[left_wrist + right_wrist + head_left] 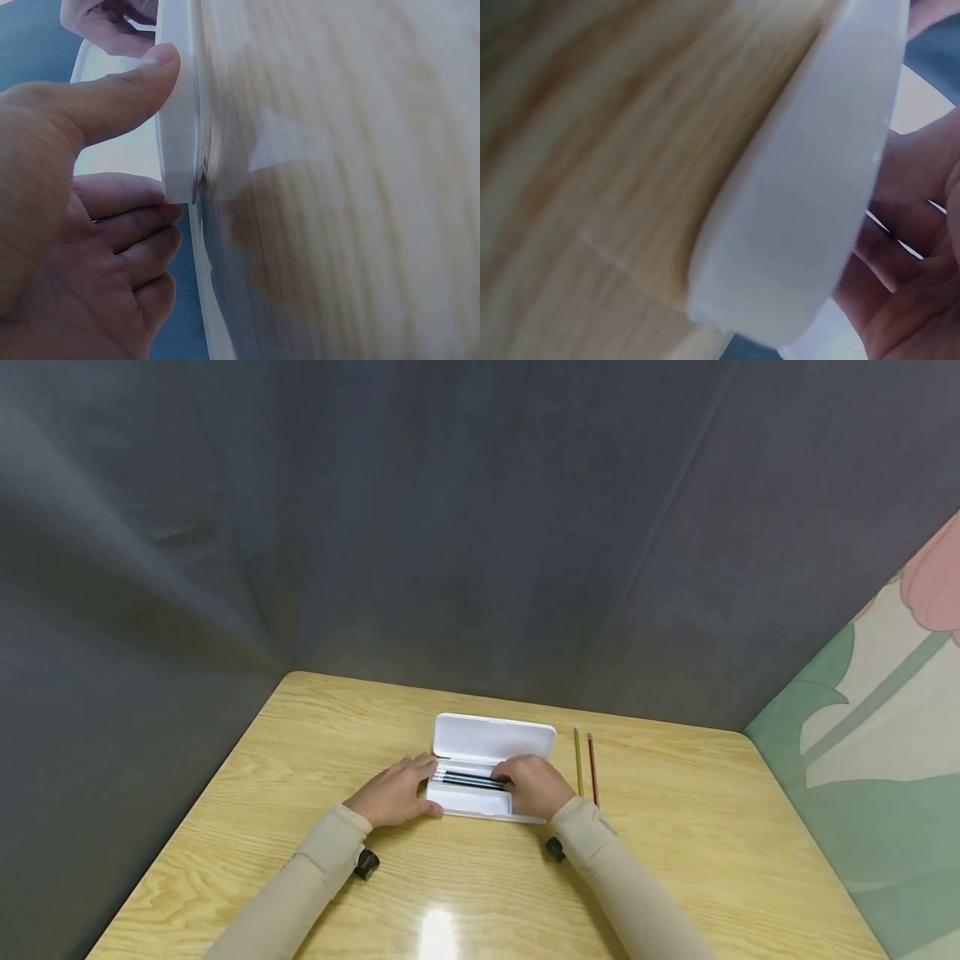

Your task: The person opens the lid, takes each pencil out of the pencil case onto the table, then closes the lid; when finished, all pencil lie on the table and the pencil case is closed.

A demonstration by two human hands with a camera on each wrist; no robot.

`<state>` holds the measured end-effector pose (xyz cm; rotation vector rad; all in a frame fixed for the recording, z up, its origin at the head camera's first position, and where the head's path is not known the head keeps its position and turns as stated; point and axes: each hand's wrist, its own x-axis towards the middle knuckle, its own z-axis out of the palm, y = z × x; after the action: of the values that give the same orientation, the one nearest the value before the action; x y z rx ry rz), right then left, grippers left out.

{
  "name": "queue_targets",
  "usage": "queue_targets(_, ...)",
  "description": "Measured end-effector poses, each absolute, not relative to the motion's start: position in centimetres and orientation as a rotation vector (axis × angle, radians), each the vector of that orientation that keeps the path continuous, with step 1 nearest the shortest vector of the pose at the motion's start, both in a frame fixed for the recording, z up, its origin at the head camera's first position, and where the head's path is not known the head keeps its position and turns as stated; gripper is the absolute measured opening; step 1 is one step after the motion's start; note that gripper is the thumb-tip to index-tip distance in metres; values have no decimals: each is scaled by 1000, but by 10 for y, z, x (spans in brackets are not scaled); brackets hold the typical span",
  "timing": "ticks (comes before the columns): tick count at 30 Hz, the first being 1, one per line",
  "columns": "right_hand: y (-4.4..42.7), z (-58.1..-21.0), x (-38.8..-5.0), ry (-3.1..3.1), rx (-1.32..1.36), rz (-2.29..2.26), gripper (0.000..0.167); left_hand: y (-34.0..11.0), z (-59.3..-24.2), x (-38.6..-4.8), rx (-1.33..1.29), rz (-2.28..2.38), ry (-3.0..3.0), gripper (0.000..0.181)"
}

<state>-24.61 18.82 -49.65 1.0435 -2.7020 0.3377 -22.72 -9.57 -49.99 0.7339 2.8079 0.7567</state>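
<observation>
A white pencil case [480,802] lies with its lid [495,739] raised on the table. Several dark pencils [471,780] with white ends lie side by side in its long compartment. My left hand [397,791] holds the case's left end, thumb at the front wall and fingers round the end, as the left wrist view shows. Inside the case at the right, my right hand [534,785] has its fingers curled at the right ends of the dark pencils; its fingertips are hidden. The right wrist view shows the case's outer wall [795,187] beside the curled fingers.
To the right of the case lie a yellow pencil [578,762] and a red pencil [593,768], the red one partly behind my right wrist. A dark curtain [480,543] stands behind the wooden table [720,843]; a floral cloth [892,760] hangs at the right.
</observation>
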Motion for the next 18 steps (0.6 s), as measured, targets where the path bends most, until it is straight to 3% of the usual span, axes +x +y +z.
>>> queue_targets(18, 183, -490, -245, -2789, 995, 441, 28, -94, -494, -225, 731, 765, 2800, 87)
